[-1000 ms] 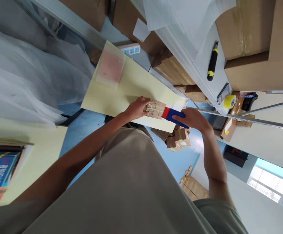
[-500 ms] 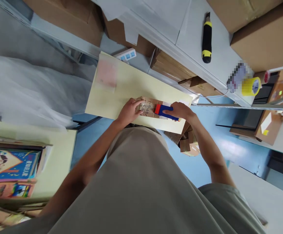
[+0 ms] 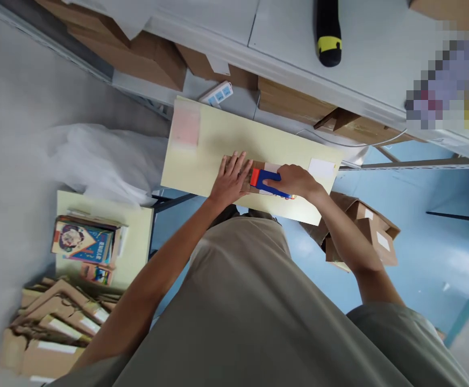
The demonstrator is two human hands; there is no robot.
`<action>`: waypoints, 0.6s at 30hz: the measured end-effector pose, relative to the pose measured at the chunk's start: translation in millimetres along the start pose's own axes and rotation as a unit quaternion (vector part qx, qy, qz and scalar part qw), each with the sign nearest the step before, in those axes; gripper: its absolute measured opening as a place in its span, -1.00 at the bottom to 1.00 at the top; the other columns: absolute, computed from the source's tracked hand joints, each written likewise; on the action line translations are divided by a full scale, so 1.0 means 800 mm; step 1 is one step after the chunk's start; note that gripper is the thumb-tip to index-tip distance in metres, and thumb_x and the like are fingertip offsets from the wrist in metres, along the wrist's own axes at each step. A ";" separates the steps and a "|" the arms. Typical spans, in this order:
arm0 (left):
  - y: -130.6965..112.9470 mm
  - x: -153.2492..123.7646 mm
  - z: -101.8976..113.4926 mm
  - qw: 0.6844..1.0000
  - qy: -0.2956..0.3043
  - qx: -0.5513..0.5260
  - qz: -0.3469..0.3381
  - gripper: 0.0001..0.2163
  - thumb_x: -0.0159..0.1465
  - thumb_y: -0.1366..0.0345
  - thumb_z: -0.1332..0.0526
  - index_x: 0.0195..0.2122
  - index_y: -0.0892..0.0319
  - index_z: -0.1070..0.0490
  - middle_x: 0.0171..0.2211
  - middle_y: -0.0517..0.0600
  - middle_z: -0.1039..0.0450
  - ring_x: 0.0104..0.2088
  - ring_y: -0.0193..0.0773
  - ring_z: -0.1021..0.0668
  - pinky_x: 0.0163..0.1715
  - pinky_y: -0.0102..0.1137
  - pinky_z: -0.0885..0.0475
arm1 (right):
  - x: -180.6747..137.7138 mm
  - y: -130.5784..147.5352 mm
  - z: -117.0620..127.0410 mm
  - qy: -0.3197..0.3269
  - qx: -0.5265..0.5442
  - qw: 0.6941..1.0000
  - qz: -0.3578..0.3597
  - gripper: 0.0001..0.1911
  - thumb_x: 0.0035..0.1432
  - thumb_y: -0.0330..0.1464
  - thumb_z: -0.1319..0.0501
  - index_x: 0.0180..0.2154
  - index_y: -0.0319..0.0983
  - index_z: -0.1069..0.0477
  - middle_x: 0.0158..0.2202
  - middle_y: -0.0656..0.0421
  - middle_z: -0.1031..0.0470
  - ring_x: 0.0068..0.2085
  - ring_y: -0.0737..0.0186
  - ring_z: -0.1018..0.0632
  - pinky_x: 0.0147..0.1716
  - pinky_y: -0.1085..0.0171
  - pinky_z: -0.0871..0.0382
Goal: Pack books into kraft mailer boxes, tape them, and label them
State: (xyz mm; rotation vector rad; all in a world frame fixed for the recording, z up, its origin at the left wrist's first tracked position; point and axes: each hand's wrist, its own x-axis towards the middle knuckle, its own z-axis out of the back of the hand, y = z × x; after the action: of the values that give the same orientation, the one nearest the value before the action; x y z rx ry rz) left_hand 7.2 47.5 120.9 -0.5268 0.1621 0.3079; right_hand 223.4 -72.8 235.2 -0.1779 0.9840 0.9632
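Note:
A small brown cardboard box (image 3: 257, 166) lies on a pale yellow table (image 3: 218, 140). My left hand (image 3: 231, 176) rests flat on the box's left part, fingers stretched out. My right hand (image 3: 293, 181) grips a blue and red tape dispenser (image 3: 263, 180) and presses it on the box's right part. A white label (image 3: 321, 168) lies on the table just right of my right hand. Most of the box is hidden under my hands.
A pink packet (image 3: 186, 128) lies at the table's far left. A white power strip (image 3: 217, 94) and stacked cartons (image 3: 146, 51) sit behind. A black-yellow knife (image 3: 328, 29) lies on the grey shelf (image 3: 371, 43). Books (image 3: 83, 244) and flattened cartons (image 3: 52, 322) lie left; brown boxes (image 3: 363, 231) on the blue floor.
My left hand has gone from gripping the box to lying flat on it. The dispenser has slid a little left along the box. The view has tilted down.

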 end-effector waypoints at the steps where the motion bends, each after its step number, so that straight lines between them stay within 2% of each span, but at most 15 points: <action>1: 0.001 -0.001 0.000 1.000 0.000 0.003 0.002 0.03 0.39 -0.09 -0.37 0.69 0.14 0.18 0.68 0.30 0.22 0.67 0.34 0.16 0.56 0.43 0.25 | 0.001 -0.006 -0.001 0.002 0.010 1.000 0.011 -0.39 0.43 0.16 -0.24 -0.09 -0.29 -0.62 -0.10 -0.16 -0.70 -0.12 -0.09 -0.69 -0.26 0.15 -0.38; 5: 0.000 -0.007 0.002 1.000 0.009 0.008 0.003 -0.07 0.43 -0.04 -0.32 0.68 0.17 0.10 0.67 0.32 0.14 0.67 0.31 0.14 0.58 0.38 0.24 | 0.000 -0.030 -0.002 0.031 0.077 0.995 0.058 -0.40 0.41 0.19 -0.24 -0.17 -0.25 -0.60 -0.25 -0.03 -0.69 -0.27 0.06 -0.65 -0.35 0.20 -0.32; 9: -0.004 -0.006 0.004 0.999 0.026 0.019 0.009 -0.02 0.38 -0.16 -0.36 0.66 0.17 0.04 0.65 0.36 0.08 0.67 0.33 0.12 0.58 0.36 0.19 | -0.005 -0.039 -0.004 0.030 0.101 0.990 0.094 -0.39 0.42 0.19 -0.22 -0.21 -0.24 -0.58 -0.30 0.01 -0.67 -0.32 0.11 -0.63 -0.38 0.22 -0.27; 11: -0.005 -0.004 0.005 0.999 0.028 0.025 0.011 0.01 0.36 -0.21 -0.36 0.66 0.16 0.04 0.65 0.36 0.06 0.67 0.33 0.11 0.58 0.36 0.18 | -0.010 -0.040 -0.005 0.020 0.086 0.992 0.093 -0.40 0.42 0.18 -0.23 -0.22 -0.25 -0.57 -0.28 -0.01 -0.67 -0.29 0.09 -0.64 -0.37 0.22 -0.26; 14: -0.004 -0.004 0.004 0.999 0.027 0.024 0.003 -0.02 0.38 -0.17 -0.36 0.66 0.16 0.03 0.64 0.37 0.04 0.66 0.33 0.09 0.58 0.36 0.21 | -0.025 -0.053 -0.002 0.031 0.086 0.993 0.079 -0.41 0.41 0.18 -0.25 -0.22 -0.24 -0.57 -0.34 0.02 -0.65 -0.30 0.09 -0.64 -0.36 0.22 -0.27; 18: -0.001 -0.003 0.004 0.999 0.027 0.023 -0.003 -0.01 0.37 -0.08 -0.39 0.66 0.19 0.05 0.64 0.40 0.06 0.66 0.37 0.08 0.58 0.37 0.23 | -0.065 -0.099 0.014 0.062 0.114 0.990 0.054 -0.34 0.39 0.26 -0.20 -0.29 -0.21 -0.54 -0.45 0.09 -0.61 -0.39 0.14 -0.60 -0.37 0.21 -0.27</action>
State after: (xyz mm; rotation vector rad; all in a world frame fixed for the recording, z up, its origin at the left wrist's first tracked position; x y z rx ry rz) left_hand 5.8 47.9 124.8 -0.4900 0.2190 0.2847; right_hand 280.4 -145.3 259.5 0.0063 1.2207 0.9377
